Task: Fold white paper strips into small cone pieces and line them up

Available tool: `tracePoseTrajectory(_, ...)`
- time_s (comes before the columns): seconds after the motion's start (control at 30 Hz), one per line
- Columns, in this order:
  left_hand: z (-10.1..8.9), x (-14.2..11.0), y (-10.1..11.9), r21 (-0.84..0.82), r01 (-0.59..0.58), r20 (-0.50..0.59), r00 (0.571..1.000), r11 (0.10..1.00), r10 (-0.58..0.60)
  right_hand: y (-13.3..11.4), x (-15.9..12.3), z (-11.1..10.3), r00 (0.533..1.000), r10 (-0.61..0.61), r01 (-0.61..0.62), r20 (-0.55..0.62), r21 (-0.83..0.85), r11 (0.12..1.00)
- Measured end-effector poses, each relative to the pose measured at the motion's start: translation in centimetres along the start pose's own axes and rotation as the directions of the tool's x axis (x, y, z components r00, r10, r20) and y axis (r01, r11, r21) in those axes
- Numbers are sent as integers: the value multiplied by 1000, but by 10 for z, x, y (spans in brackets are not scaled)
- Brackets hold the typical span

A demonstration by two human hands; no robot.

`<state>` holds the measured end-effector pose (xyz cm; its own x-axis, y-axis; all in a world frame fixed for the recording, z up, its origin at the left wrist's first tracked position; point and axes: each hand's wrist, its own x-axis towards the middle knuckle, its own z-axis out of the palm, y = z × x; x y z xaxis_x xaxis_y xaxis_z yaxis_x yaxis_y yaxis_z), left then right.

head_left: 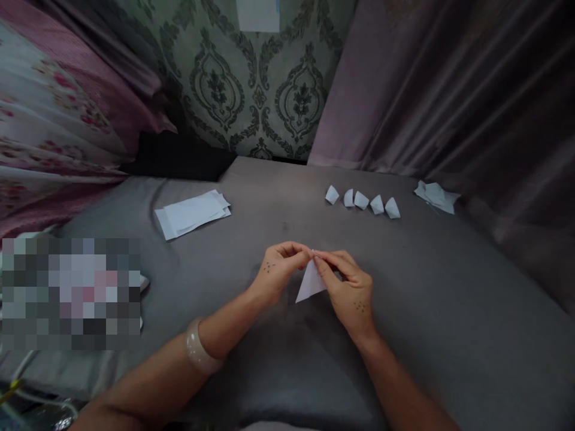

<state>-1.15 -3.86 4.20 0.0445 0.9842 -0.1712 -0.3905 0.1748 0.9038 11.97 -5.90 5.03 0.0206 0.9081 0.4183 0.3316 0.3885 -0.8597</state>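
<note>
A folded white piece of paper point(311, 282), roughly triangular, is held up between my two hands over the grey cloth. The fingertips of my left hand point(284, 263) pinch its top corner. My right hand point(349, 286) grips the same top corner from the other side, thumb in front, and covers the paper's right part. A pale bangle circles my left forearm. Beyond my hands, several small folded paper shapes point(362, 201) stand in a loose row on the cloth.
Flat white paper sheets point(193, 214) lie stacked at the left. More paper pieces point(435, 196) are heaped at the far right. A black cloth point(184, 158) lies at the back left. Curtains point(404, 90) hang on both sides, and a blurred-out patch point(76, 293) covers the left.
</note>
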Motion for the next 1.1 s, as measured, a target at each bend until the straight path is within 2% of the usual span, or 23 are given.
tracePoseTrajectory(0.2, -1, -1, 2, -12, -20, 10, 1000, 1000, 20, 1, -3, 2, 973, -229, 224, -7, -186, 957)
tracePoseTrajectory(0.37, -5, 1, 3, -3, -49, 59, 997, 999, 49, 7, -5, 0, 922, -381, 375, 62, -383, 844)
tracePoseTrajectory(0.5, -7, 3, 3, 13, -30, 81, 996, 999, 29, 9, -6, -3, 898, -411, 432, 158, -500, 751)
tracePoseTrajectory(0.67, -7, 3, 4, 3, 0, 65, 998, 1000, 0, 6, -8, -3, 884, -380, 463, 272, -623, 631)
tracePoseTrajectory(0.73, -7, 4, 4, -21, 32, 57, 998, 999, -31, 5, -10, -2, 888, -353, 458, 295, -643, 614)
tracePoseTrajectory(0.83, -8, 7, 2, -77, 97, 85, 992, 992, -91, 4, -10, -1, 914, -291, 405, 283, -593, 696)
tracePoseTrajectory(0.93, -11, 11, 0, -110, 164, 139, 979, 980, -148, 5, -6, -3, 961, -191, 255, 200, -373, 892)
tracePoseTrajectory(1.0, -11, 11, 0, -96, 170, 163, 975, 981, -153, 6, -2, -6, 986, -52, 75, 158, -138, 988)
tracePoseTrajectory(1.03, -11, 11, 0, -85, 163, 172, 974, 983, -146, 7, 1, -8, 988, 47, -45, 150, -14, 999)
tracePoseTrajectory(1.1, -9, 9, 1, -71, 144, 181, 975, 987, -129, 9, 5, -12, 950, 273, -299, 152, 190, 935)
